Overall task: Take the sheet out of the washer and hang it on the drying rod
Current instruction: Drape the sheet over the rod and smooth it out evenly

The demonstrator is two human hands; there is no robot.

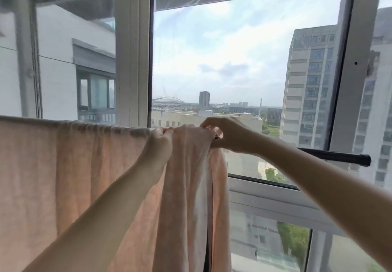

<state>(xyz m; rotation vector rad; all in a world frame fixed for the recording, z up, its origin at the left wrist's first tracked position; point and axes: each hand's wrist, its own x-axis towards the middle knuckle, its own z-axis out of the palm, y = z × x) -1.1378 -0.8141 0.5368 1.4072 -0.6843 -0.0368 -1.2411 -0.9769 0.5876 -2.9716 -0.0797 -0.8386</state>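
A pale pink sheet (63, 176) hangs over the black drying rod (339, 156), spread across the left and middle of the view and bunched into thick folds near the centre. My left hand (160, 142) grips the sheet's top edge on the rod with curled fingers. Just to its right, my right hand (224, 133) pinches the bunched fabric at the rod, fingers curled over the top and thumb below. The rod's bare right end sticks out towards the window frame. The washer is out of view.
Large windows with white frames (132, 48) stand directly behind the rod. A dark vertical bar (347, 59) runs down at the right. Tall buildings (307, 91) and sky lie outside the glass.
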